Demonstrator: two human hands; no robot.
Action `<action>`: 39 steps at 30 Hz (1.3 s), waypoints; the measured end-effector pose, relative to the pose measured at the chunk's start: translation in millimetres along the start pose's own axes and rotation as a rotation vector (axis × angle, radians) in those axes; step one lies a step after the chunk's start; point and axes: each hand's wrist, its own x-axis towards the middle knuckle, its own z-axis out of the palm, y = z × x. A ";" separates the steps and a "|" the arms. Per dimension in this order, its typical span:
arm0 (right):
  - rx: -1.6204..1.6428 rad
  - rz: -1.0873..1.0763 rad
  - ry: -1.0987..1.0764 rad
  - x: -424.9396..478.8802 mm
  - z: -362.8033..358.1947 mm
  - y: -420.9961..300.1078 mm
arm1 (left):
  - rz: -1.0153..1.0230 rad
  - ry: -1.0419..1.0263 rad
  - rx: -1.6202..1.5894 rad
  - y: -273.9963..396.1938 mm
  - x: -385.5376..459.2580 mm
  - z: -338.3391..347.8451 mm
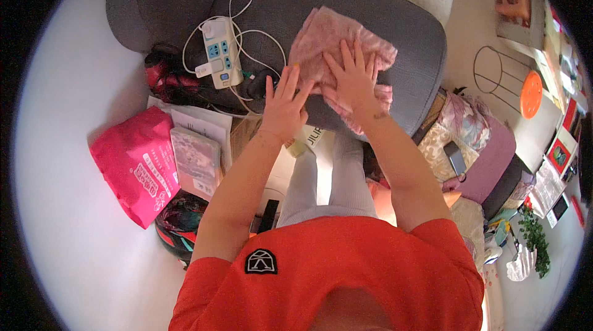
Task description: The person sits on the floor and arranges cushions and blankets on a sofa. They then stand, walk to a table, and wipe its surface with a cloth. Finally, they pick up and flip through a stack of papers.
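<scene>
A pink fuzzy cloth [324, 34], partly folded and wrinkled, lies on a dark grey upholstered seat [407, 39]. My right hand [356, 78] rests flat on the cloth's middle with its fingers spread. Near the cloth's lower left edge is my left hand [286, 104], fingers apart and holding nothing; its fingertips are at or just beside the cloth, and I cannot tell whether they touch it. A striped-looking end of the cloth hangs towards the seat's front edge, beside my right wrist.
Left of the cloth, a white power strip [220, 53] with plugs and looping white cables lies on the seat. A bright pink bag [139, 164] and a boxed item [197, 159] stand lower left. At right are a phone [455, 158] on patterned fabric and an orange-topped stool [531, 94].
</scene>
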 end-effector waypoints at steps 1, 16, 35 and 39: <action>-0.015 -0.017 0.007 17.8 3.8 4.1 | -0.053 0.029 0.006 -12.6 5.7 20.4; 0.028 -0.022 0.060 128.7 33.3 88.1 | -0.422 -0.047 0.370 -73.3 63.1 28.1; 0.333 -0.227 -0.094 295.3 22.7 -1.1 | -0.415 -0.663 0.398 -62.1 96.3 -17.5; -0.151 0.383 -0.043 201.3 9.3 200.1 | -0.369 -0.698 0.439 -53.5 108.0 -21.8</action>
